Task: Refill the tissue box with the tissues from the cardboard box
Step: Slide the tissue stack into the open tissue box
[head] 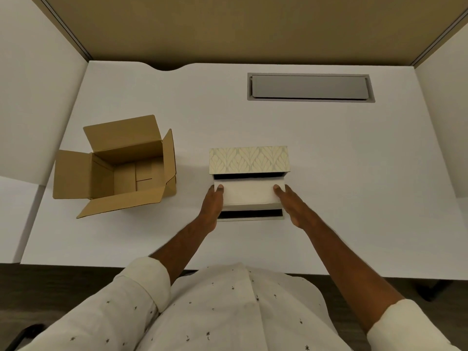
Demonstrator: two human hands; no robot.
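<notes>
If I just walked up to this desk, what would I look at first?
Probably the two hands, left hand and right hand, holding a white tissue stack over the open tissue box mid-desk. Next, the cardboard box at the left, flaps wide open, looking empty.

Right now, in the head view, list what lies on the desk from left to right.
Cardboard box → left hand → tissues → right hand → desk hatch, farther back.
</notes>
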